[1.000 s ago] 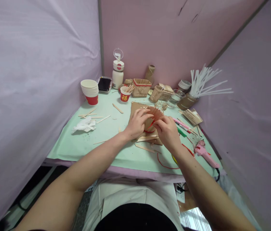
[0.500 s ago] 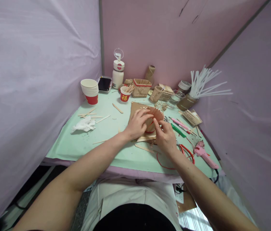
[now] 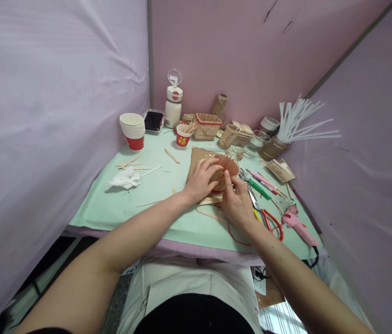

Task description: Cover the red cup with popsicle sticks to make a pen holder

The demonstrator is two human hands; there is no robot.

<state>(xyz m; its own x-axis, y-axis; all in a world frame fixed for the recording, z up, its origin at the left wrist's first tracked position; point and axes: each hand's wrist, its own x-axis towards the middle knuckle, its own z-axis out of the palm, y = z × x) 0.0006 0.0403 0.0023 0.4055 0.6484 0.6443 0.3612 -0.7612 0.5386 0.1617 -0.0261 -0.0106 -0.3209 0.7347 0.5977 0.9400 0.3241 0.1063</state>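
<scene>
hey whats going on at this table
A person is working on a round brown container with a jagged rim, over a flat brown cardboard sheet. The left hand rests against its left side. The right hand is at its near right side, close to the thin red cord on its wall; whether it grips the cord is unclear. Green-handled metal pliers and a pink glue gun lie to the right.

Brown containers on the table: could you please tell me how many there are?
4 visible: the pot at the hands, the red-trimmed box and small cup behind it, and the holder of white strips; others may be hidden.
</scene>
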